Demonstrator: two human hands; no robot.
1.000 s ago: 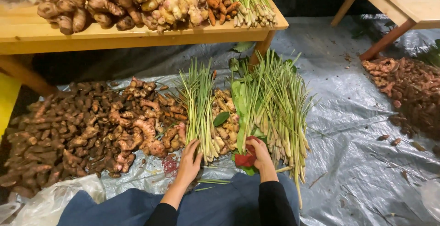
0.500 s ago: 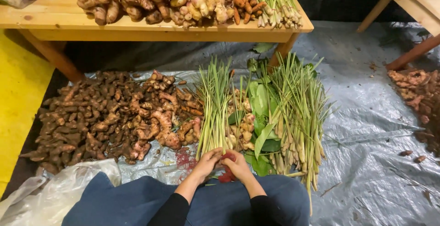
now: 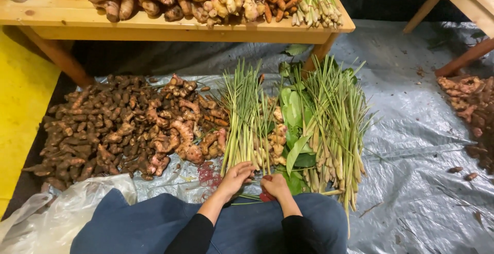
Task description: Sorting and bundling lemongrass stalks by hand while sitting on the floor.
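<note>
Both hands now together at the lemongrass bundle's base.
My left hand [image 3: 237, 174] and right hand [image 3: 274, 185], earlier apart, meet; left fingers clamped on lemongrass bundle [image 3: 246, 125] stalk ends, right fingers closed around something red, suggesting tying.

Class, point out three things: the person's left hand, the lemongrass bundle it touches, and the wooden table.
left hand [image 3: 237, 174], head view, back of hand.
lemongrass bundle [image 3: 244, 117], head view, mid-stalks.
wooden table [image 3: 180, 32], head view, front edge.
</note>
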